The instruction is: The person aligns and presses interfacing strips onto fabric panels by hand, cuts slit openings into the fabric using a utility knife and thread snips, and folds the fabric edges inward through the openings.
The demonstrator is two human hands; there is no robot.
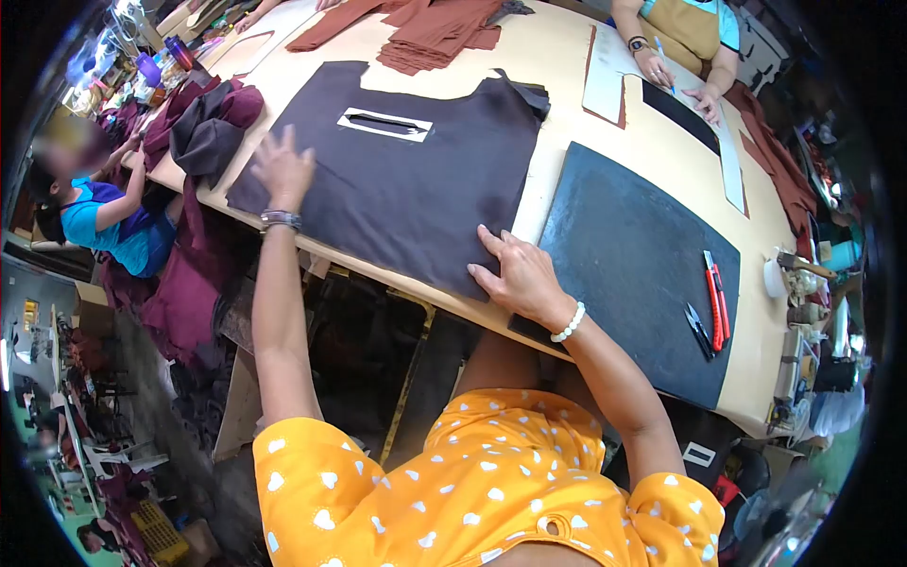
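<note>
A dark garment panel (pixel 416 189) lies spread out on the table in front of me. On its upper part sits a white rectangular piece (pixel 350 121) with a dark slot through its middle. My left hand (pixel 283 170) is over the panel's left side, fingers spread and slightly blurred; whether it touches the cloth I cannot tell. At the panel's lower right corner, my right hand (pixel 520 274) rests with thumb and forefinger apart on the cloth edge, the other fingers curled. Neither hand grips anything visible.
Right of the panel lies a black cutting mat (pixel 624 255) bearing red cutters (pixel 715 302) and small dark snips (pixel 699 331). Rust-coloured pieces (pixel 439 38) are stacked at the back. Maroon cloth (pixel 198 236) hangs off the left edge. Co-workers (pixel 118 213) work at left and far right.
</note>
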